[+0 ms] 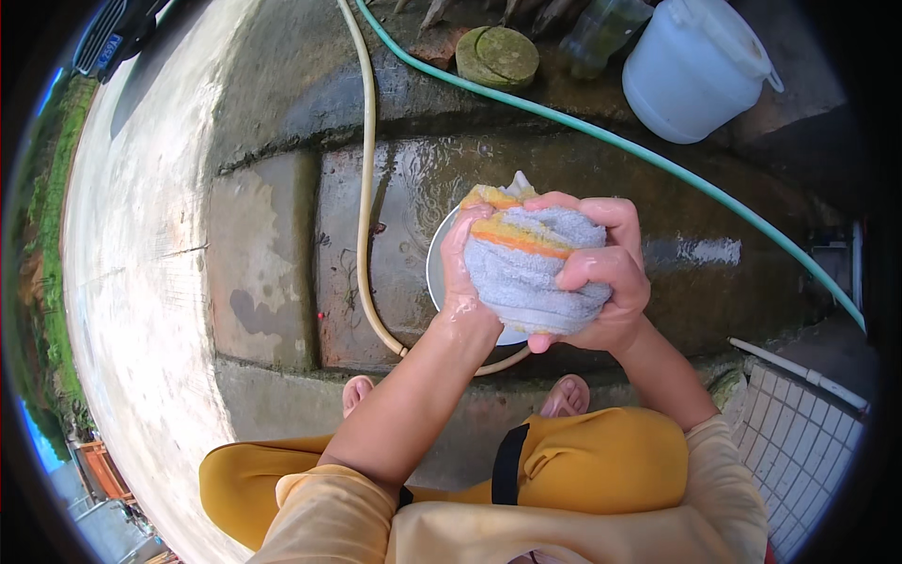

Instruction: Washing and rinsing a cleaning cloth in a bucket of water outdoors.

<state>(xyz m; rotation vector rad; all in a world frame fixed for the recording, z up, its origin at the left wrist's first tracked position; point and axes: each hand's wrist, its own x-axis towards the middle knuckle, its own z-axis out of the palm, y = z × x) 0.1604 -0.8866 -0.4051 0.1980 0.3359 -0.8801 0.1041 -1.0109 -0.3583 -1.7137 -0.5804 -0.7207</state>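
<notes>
A wet, bunched terry towel (535, 264), pale grey with a yellow and orange stripe, is squeezed between both my hands. My left hand (468, 264) grips its left side, with water shining on the wrist. From the right, the fingers of my right hand (613, 275) curl over the cloth and press into it. Beneath the towel is a round white basin (438, 275); only its left rim and a lower piece show, so its contents are hidden.
A beige hose (366, 211) curves past the basin's left side. A green hose (599, 130) crosses the wet concrete trough (352, 282). At the back stand a white plastic bucket (687, 77) and a mossy round block (497, 56). A white pipe (796, 372) lies by a tiled surface (796, 444).
</notes>
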